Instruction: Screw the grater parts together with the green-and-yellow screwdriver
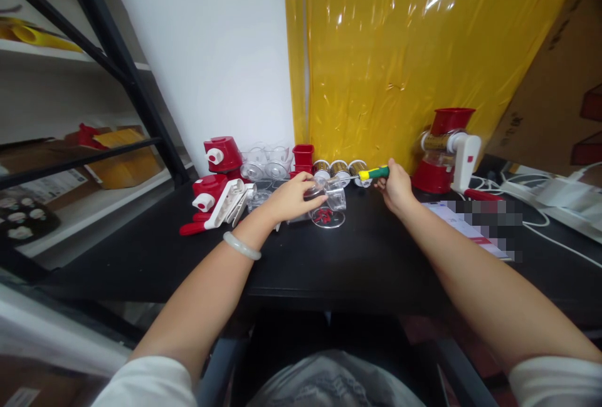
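My left hand [301, 197] grips a clear plastic part [336, 195] above the black table. The fingers of my right hand [396, 186] are closed around the end of a screwdriver [374, 173] with a yellow and green handle. Its thin shaft points left and reaches the clear part; whether the tip sits in a screw is too small to tell. Just below the clear part lies a round clear dish [328, 217] with small red pieces in it. Several grater drums [339, 170] with white ends stand behind my hands.
At left are red grinder bases [209, 190], white crank handles [230, 203] and clear parts [266, 161]. A red hopper [303, 156] stands at the back. On the right are an assembled red rotary grater [435, 175], a printed sheet [463, 226] and white cables [540, 216].
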Available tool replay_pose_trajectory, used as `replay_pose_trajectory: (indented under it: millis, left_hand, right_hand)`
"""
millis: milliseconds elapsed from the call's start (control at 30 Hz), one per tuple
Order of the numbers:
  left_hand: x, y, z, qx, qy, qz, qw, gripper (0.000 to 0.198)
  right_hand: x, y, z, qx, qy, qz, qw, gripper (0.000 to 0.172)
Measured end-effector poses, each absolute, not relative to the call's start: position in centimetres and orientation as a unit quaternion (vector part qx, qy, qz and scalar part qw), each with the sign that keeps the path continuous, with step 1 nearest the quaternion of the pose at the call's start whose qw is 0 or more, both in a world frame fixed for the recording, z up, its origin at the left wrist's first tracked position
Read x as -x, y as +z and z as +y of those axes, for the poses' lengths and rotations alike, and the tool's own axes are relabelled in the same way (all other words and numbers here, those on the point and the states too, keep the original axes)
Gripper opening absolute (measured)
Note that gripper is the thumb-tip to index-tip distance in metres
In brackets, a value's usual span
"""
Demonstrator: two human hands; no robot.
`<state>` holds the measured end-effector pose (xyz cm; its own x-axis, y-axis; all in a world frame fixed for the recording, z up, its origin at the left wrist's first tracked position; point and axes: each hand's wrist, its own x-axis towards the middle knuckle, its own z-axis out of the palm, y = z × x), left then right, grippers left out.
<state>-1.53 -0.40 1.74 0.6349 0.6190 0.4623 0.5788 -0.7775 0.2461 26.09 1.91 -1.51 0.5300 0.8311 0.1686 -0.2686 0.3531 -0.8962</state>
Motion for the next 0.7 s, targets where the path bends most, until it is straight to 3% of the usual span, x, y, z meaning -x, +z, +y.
replay_pose_trajectory:
  millis: [500,700]
  left_hand:
    - [1.5,1.8,-0.5,-0.903,0.267,0.334,0.033,0.041]
    - [1.8,2.1,-0.3,-0.898,0.284,0.335,0.020,0.038]
  right_hand:
    - [-26.6,-1.4,2.1,0.444,0.348,-0.305,0.768,0.028]
    - [-27.6,-1.6,2.4,0.512,0.294,-0.284,0.756,0.024]
